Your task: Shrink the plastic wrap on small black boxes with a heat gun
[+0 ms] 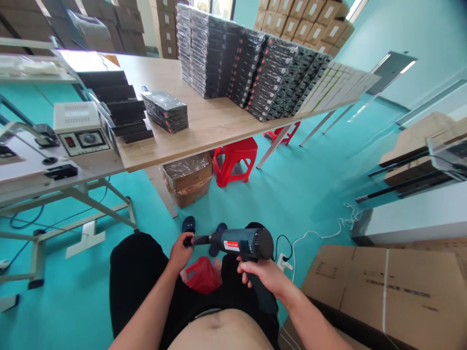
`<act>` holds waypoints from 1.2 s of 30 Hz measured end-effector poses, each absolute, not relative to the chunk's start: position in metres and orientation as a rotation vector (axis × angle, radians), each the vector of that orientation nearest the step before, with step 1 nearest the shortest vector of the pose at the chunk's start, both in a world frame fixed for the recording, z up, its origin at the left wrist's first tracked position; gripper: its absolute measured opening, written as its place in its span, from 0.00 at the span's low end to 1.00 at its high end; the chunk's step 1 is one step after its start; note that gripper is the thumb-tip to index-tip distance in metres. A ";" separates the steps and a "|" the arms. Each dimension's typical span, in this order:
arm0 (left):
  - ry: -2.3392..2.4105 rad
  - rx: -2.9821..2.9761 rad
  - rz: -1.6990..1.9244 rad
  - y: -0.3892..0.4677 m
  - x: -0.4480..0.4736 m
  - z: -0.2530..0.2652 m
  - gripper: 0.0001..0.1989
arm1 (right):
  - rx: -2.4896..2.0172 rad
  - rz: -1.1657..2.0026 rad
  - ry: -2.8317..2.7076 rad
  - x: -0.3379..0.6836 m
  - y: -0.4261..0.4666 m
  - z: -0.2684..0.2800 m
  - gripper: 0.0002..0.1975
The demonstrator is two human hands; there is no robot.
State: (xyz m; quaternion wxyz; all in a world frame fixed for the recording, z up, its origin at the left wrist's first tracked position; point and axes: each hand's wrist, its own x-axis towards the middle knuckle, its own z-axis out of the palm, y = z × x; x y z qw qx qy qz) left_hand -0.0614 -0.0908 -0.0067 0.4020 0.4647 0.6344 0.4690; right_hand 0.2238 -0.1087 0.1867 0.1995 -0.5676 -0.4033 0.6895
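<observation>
My right hand (268, 274) is wrapped round the handle of a dark blue heat gun (242, 240) with a red and white label. The gun lies level above my lap, its nozzle pointing left. At the nozzle end, my left hand (178, 255) pinches a small black object (188, 241) with a bit of red on it. Its kind is too small to tell, and I cannot tell whether it touches the nozzle. Below the hands is the red seat of a stool (204, 276) between my legs.
On the wooden table (215, 116) stand wrapped black boxes (270, 73), a smaller wrapped stack (166, 111) and stepped black boxes (126, 109). A control box (82, 129) sits left. A red stool (237, 158) and an open carton (189, 177) are underneath. Cartons (383, 287) and a white cable (314, 233) lie right.
</observation>
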 end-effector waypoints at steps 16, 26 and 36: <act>1.392 0.640 1.246 -0.091 -0.058 0.010 0.18 | -1.452 2.058 -1.019 0.225 -0.106 0.200 0.16; 1.154 -0.020 1.161 -0.088 -0.066 0.007 0.07 | -1.330 2.061 -1.099 0.195 -0.094 0.225 0.15; 1.071 -0.244 1.288 -0.087 -0.074 0.015 0.09 | -1.496 2.137 -1.420 0.220 -0.131 0.206 0.10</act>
